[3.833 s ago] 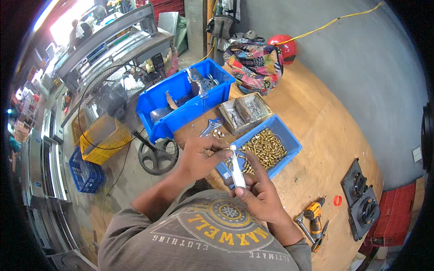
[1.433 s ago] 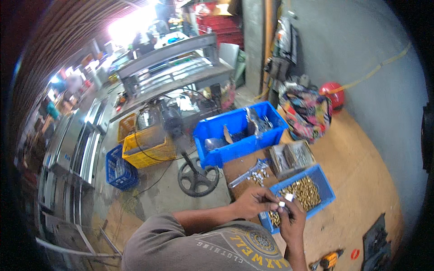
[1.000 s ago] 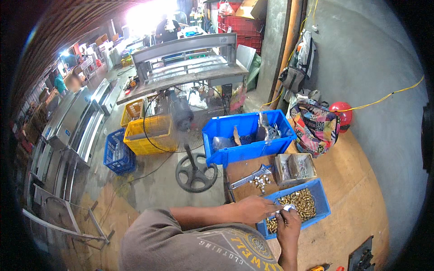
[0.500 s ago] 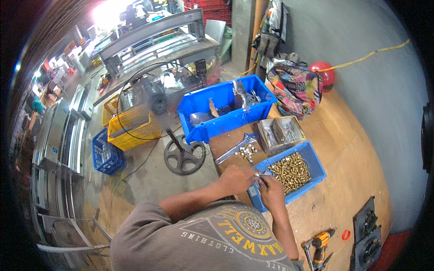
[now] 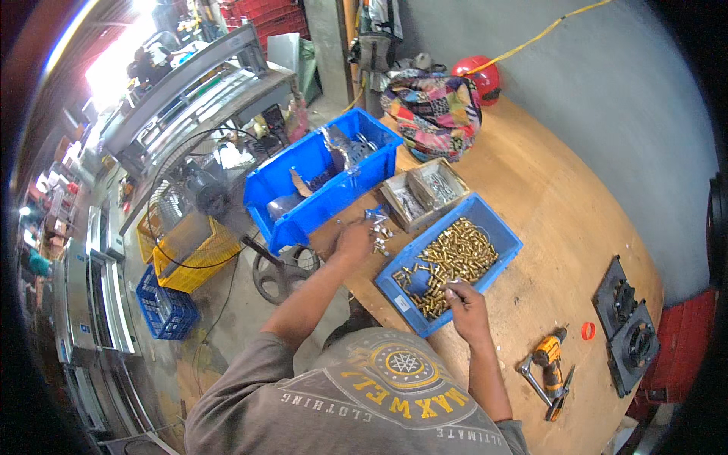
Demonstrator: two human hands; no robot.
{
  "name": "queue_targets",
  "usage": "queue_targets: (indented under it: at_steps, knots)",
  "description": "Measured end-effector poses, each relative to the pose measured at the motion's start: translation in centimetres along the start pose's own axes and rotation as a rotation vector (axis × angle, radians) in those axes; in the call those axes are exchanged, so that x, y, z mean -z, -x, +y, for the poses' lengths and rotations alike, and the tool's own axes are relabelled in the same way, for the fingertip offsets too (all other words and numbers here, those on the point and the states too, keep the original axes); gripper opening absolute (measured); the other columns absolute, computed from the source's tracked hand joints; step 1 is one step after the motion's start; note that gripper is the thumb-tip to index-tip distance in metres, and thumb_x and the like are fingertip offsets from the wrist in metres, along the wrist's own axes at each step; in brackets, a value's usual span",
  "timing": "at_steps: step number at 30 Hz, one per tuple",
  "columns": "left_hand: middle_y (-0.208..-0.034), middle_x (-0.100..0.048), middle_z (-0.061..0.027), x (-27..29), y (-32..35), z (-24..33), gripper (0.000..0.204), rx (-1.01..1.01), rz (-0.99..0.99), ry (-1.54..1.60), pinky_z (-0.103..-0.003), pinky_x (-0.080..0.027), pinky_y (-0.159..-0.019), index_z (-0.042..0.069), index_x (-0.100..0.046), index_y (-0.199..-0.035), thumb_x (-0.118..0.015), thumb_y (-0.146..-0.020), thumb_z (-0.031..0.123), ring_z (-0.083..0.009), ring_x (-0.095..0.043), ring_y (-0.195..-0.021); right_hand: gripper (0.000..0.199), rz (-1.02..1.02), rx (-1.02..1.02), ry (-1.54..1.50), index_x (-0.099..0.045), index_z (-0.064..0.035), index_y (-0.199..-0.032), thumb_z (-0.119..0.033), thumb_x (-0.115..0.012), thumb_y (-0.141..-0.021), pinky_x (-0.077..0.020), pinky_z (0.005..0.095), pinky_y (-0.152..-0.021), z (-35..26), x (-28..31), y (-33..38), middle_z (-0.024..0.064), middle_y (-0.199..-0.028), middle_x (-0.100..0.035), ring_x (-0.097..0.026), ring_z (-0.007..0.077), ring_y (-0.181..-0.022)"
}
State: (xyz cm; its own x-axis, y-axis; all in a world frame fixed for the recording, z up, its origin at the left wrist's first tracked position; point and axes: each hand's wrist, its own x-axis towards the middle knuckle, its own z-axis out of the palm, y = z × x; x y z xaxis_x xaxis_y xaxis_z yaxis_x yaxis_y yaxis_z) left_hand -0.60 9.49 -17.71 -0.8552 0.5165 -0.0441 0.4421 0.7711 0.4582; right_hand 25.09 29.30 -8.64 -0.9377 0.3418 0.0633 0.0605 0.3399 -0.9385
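Note:
My left hand [image 5: 353, 241] reaches over the table's left edge, on top of an adjustable wrench [image 5: 374, 215] whose handle it covers. Its fingers are partly hidden, so I cannot make out their grip. Small silvery metal pieces [image 5: 381, 244] lie beside it. At the near right rim of a blue bin [image 5: 494, 274], my right hand [image 5: 472, 312] is closed in a pinch; something small and pale shows at its fingertips. Many brass fittings [image 5: 461, 249] fill much of that bin.
A divided box of small metal parts [image 5: 409, 199] stands behind the bin, and a larger blue bin [image 5: 265, 211] sits far left. A patchwork bag [image 5: 434, 114], an orange power drill [image 5: 549, 353], a red ring [image 5: 588, 331] and black burner-like parts [image 5: 626, 322] share the table. Left stands a fan [image 5: 205, 193].
My hands were together over the near left end of the brass-filled bin. Now they are apart: the left has moved to the wrench, the right to the bin's near right side. The view has shifted.

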Motion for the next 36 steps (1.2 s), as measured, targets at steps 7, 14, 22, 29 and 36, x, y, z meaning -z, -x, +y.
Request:
queue_targets:
  at_steps: [7, 14, 22, 29, 36]
  knots:
    - [-0.105, -0.065, -0.0152, 0.5, 7.0, 6.1, 0.034, -0.497, 0.0, 0.229, -0.047, -0.052, -0.079, 0.007, -0.063, -0.116, -0.065, -0.084, 0.02, -0.037, -0.065, -0.093, 0.017, 0.054, -0.142, -0.024, -0.069, -0.0006, -0.101, -0.011, -0.062, -0.09, -0.0482, 0.0332, -0.071, 1.8, -0.6, 3.5, 0.0145, -0.083, -0.063, -0.062, 0.0244, -0.077]
    - [-0.081, -0.07, -0.0173, -5.3, 4.3, 10.6, 0.017, -0.566, -0.253, -0.335, -0.045, -0.056, -0.065, 0.005, -0.067, -0.09, -0.06, -0.08, 0.015, -0.0323, -0.069, -0.075, 0.014, 0.173, 0.082, 0.056, -0.069, -0.0005, -0.1, -0.009, -0.059, -0.093, -0.0462, 0.0281, -0.062, 0.4, 0.6, 2.2, 0.0077, -0.076, -0.058, -0.059, 0.0153, -0.068]
    - [-0.081, -0.07, -0.0193, -6.5, 2.2, 11.7, 0.013, -0.622, -0.422, -0.452, -0.045, -0.057, -0.066, 0.003, -0.071, -0.083, -0.062, -0.078, 0.011, -0.0338, -0.07, -0.077, 0.013, 0.206, 0.098, 0.093, -0.068, -0.0002, -0.098, -0.009, -0.061, -0.092, -0.0448, 0.0287, -0.062, 1.6, 0.7, 3.6, 0.0085, -0.076, -0.057, -0.056, 0.0162, -0.067]
    - [-0.089, -0.069, -0.0128, -0.5, 5.6, 13.1, 0.023, -0.362, -0.607, 0.545, -0.035, -0.056, -0.076, 0.001, -0.062, -0.104, -0.069, -0.083, 0.006, -0.0211, -0.068, -0.084, 0.014, 0.267, 0.015, -0.008, -0.068, 0.0004, -0.1, -0.008, -0.061, -0.092, -0.0453, 0.03, -0.065, 1.8, 0.5, 4.4, 0.0094, -0.079, -0.058, -0.057, 0.0179, -0.072]
    - [-0.099, -0.067, -0.0059, 4.6, 9.2, 14.0, 0.029, -0.069, -0.704, 1.299, -0.028, -0.055, -0.078, -0.001, -0.058, -0.113, -0.07, -0.087, 0.001, -0.0126, -0.065, -0.088, 0.014, 0.268, 0.093, -0.025, -0.069, 0.0, -0.1, -0.008, -0.061, -0.092, -0.0449, 0.0302, -0.066, -0.7, 0.0, 1.5, 0.01, -0.08, -0.059, -0.057, 0.0185, -0.073]
